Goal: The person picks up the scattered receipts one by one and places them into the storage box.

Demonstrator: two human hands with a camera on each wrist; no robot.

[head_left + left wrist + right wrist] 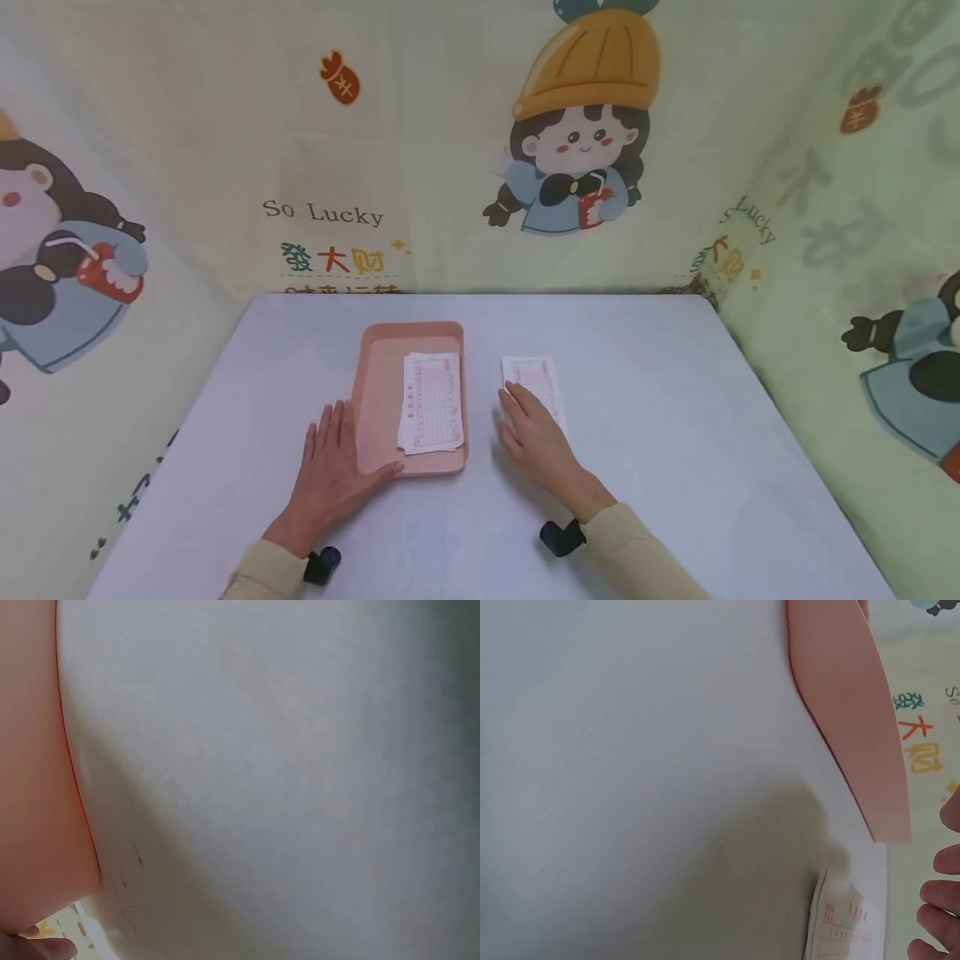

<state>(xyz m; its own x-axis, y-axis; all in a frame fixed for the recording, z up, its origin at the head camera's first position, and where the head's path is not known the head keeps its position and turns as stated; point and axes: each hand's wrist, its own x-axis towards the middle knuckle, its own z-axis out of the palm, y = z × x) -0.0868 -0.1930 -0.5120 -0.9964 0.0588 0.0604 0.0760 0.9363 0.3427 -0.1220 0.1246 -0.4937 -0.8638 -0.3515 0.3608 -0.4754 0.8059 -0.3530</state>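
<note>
A pink tray [378,392] lies lengthwise on the white table, and inside it is a stack of white slips [432,404] with red print. My left hand [330,467] rests at the tray's lower left corner, fingers straight along the left side and thumb along the front rim. To the right of the tray, my right hand [536,437] hovers low over a second pile of printed slips [538,375], its fingers loosely bent and partly hiding the pile. In the right wrist view, that pile's edge [844,930] shows below the fingertips [941,919], with a gap between.
The white table [660,400] ends at a back edge against a cream curtain [442,150] printed with cartoon figures and lettering. More of the same cloth hangs at both sides. A small black wrist camera [562,537] sits at the right cuff, another [322,567] at the left.
</note>
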